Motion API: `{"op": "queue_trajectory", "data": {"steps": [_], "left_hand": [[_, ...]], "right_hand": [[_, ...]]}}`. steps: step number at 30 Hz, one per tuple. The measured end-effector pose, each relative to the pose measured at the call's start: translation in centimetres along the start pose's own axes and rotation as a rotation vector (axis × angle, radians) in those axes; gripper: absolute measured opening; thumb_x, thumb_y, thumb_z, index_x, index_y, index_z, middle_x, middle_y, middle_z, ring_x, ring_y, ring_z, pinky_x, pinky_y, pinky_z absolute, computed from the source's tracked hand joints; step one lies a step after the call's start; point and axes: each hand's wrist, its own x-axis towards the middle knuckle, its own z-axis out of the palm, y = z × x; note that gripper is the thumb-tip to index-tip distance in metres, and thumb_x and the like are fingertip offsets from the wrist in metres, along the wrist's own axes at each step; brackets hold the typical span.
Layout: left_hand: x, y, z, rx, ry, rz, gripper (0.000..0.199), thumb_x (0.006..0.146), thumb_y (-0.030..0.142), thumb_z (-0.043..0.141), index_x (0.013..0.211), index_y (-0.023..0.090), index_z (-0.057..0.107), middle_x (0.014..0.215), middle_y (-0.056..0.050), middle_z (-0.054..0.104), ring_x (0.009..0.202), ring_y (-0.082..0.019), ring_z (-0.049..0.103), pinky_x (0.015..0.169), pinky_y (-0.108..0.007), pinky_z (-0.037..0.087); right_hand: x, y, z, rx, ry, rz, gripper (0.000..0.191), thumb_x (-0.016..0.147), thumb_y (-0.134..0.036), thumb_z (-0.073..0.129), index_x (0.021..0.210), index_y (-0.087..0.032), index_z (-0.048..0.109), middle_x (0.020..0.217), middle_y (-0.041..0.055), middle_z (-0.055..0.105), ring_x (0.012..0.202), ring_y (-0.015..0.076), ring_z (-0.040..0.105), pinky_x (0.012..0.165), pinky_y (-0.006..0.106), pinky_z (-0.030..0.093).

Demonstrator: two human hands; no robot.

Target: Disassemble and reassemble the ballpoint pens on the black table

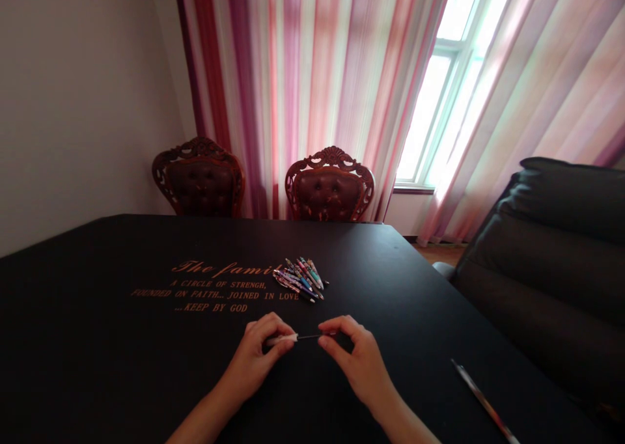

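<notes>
Fingers of my left hand are pinched round a whitish pen barrel whose open-looking end points right. A thin dark rod, which looks like a pen refill, bridges the space between my hands in line with the barrel. My right hand pinches the refill's right end between thumb and fingertips; something reddish shows there, too small to make out. Just beyond both hands lies a loose pile of several colourful pens on the black tabletop.
A single slim pen-like stick lies near the right edge of the table. Gold lettering marks the cloth left of the pile. Two carved chairs stand behind the far edge, and a dark padded recliner is at the right.
</notes>
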Motion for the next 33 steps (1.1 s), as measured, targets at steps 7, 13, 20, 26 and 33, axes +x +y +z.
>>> {"op": "queue_trajectory", "data": {"steps": [7, 13, 20, 26, 33], "left_hand": [[0.0, -0.3, -0.3, -0.06, 0.078, -0.049, 0.023, 0.088, 0.041, 0.058, 0.083, 0.021, 0.067, 0.082, -0.002, 0.062, 0.077, -0.02, 0.059, 0.074, -0.03, 0.042], [0.2, -0.2, -0.2, -0.069, 0.083, -0.059, 0.023, 0.087, 0.042, 0.059, 0.082, 0.021, 0.068, 0.08, -0.002, 0.062, 0.075, -0.019, 0.058, 0.068, -0.028, 0.042], [0.1, -0.5, -0.2, -0.038, 0.063, -0.063, 0.023, 0.087, 0.042, 0.059, 0.083, 0.021, 0.067, 0.081, -0.001, 0.062, 0.076, -0.019, 0.057, 0.071, -0.029, 0.043], [0.1, -0.2, -0.2, -0.032, 0.053, -0.049, 0.023, 0.086, 0.041, 0.059, 0.082, 0.021, 0.069, 0.079, -0.001, 0.062, 0.071, -0.018, 0.056, 0.069, -0.028, 0.043], [0.1, 0.1, -0.3, -0.036, 0.059, -0.05, 0.021, 0.086, 0.04, 0.06, 0.081, 0.021, 0.069, 0.078, -0.001, 0.062, 0.072, -0.018, 0.056, 0.071, -0.029, 0.044]], "right_hand": [[1.0, 1.4, -2.3, -0.3, 0.02, -0.124, 0.011, 0.085, -0.022, 0.06, 0.083, -0.027, 0.07, 0.085, 0.0012, 0.069, 0.09, 0.0239, 0.057, 0.082, 0.039, 0.037], [0.6, 2.4, -1.5, -0.527, -0.071, -0.187, 0.02, 0.076, -0.01, 0.067, 0.082, -0.029, 0.07, 0.089, 0.0009, 0.066, 0.094, 0.0243, 0.053, 0.082, 0.039, 0.034], [1.0, 1.5, -1.9, -0.387, 0.076, -0.173, 0.011, 0.084, -0.015, 0.059, 0.081, -0.025, 0.064, 0.082, -0.0016, 0.067, 0.085, 0.0205, 0.057, 0.084, 0.037, 0.032], [1.0, 0.3, -2.4, -0.308, 0.107, -0.245, 0.008, 0.084, -0.018, 0.061, 0.082, -0.025, 0.064, 0.085, -0.0015, 0.068, 0.088, 0.0206, 0.058, 0.082, 0.035, 0.034], [0.6, -0.2, -2.3, -0.322, 0.106, -0.277, 0.009, 0.085, -0.019, 0.058, 0.083, -0.025, 0.065, 0.085, 0.0008, 0.068, 0.088, 0.0217, 0.059, 0.082, 0.036, 0.035]]}}
